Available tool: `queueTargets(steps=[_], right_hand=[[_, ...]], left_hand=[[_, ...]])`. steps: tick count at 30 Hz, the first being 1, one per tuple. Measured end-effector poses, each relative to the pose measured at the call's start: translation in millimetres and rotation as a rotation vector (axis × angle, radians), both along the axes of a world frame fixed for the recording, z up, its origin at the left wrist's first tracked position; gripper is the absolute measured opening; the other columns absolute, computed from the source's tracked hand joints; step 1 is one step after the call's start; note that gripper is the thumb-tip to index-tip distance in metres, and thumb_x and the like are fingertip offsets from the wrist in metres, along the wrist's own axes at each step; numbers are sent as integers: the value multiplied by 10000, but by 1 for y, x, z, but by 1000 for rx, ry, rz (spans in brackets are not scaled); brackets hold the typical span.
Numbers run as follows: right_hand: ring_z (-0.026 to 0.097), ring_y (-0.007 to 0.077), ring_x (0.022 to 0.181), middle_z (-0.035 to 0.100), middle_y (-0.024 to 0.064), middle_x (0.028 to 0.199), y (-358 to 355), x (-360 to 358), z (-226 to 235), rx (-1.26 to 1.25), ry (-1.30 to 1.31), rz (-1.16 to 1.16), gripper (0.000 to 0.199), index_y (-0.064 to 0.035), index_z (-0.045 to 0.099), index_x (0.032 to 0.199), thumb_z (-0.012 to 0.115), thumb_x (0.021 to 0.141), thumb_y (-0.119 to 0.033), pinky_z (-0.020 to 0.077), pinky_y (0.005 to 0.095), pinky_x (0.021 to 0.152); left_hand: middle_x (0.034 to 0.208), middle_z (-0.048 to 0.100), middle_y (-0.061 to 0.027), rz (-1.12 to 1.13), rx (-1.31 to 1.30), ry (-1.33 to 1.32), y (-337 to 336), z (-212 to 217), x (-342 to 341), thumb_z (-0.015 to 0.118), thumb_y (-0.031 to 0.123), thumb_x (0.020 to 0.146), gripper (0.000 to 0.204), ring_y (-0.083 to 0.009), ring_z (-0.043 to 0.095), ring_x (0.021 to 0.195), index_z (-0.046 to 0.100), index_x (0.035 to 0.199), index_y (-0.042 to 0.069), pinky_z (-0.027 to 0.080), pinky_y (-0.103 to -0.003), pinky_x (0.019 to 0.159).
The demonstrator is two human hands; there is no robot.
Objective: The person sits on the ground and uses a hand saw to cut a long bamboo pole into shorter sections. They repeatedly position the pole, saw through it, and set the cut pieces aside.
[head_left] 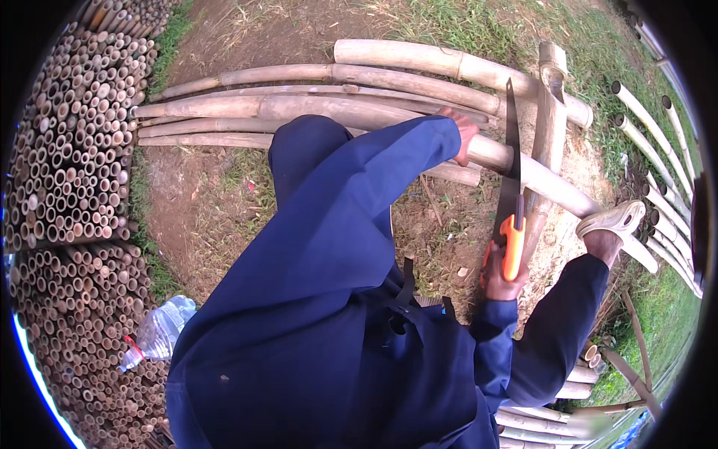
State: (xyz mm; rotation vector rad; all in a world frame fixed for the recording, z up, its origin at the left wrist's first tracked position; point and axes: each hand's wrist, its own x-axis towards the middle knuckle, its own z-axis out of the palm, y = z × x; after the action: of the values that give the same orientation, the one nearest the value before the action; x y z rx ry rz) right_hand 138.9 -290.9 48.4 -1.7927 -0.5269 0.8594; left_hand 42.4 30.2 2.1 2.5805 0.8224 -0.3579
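Note:
A long pale bamboo pole (pixel 555 184) runs from the far left to the lower right, lying across a thicker bamboo support (pixel 551 123). My left hand (pixel 465 136) is wrapped round the pole just left of the saw blade. In my right hand (pixel 502 280) is the orange handle of a hand saw (pixel 513 243), gripped from below. Its dark blade points away from me and crosses the pole, touching it close to the support. How deep the teeth sit cannot be told. My foot in a pale clog (pixel 613 219) presses on the pole's right part.
Several more bamboo poles (pixel 419 58) lie on the ground beyond. Large stacks of cut bamboo (pixel 78 161) stand at the left, with a clear plastic bottle (pixel 166 327) beside them. More poles (pixel 649 142) line the right, and others (pixel 538 426) lie at the lower right.

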Motion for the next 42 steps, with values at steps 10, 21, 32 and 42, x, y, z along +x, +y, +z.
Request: queueTargets(steps=[10, 21, 32, 42], right_hand=[[689, 189, 854, 723, 154, 922, -108, -18, 64, -79, -153, 140, 237, 69, 679, 1146, 717, 945, -52, 543, 332, 767], [747, 197, 775, 735, 138, 812, -125, -23, 70, -26, -225, 143, 229, 46, 724, 1129, 733, 934, -73, 572, 343, 715], [633, 273, 596, 675, 135, 715, -62, -9, 21, 41, -281, 134, 120, -3, 714, 949, 766, 904, -100, 511, 383, 612], [549, 315, 533, 570, 190, 617, 27, 21, -34, 40, -315, 109, 272, 12, 640, 829, 781, 902, -209, 469, 440, 563]], left_hand=[[1104, 759, -213, 40, 48, 82, 6, -6, 0, 844, 442, 669, 661, -368, 727, 1084, 706, 1182, 48, 516, -512, 999], [1169, 743, -210, 84, 44, 161, 3, 5, 0, 850, 451, 705, 705, -380, 685, 1171, 660, 1257, 56, 481, -518, 1051], [1131, 748, -233, 85, 89, -5, 17, -20, -9, 851, 433, 637, 728, -408, 712, 1104, 701, 1236, 46, 531, -513, 1012], [1183, 741, -219, 117, 132, 2, -2, -6, 7, 871, 442, 631, 760, -372, 690, 1171, 692, 1254, 45, 515, -507, 1048]])
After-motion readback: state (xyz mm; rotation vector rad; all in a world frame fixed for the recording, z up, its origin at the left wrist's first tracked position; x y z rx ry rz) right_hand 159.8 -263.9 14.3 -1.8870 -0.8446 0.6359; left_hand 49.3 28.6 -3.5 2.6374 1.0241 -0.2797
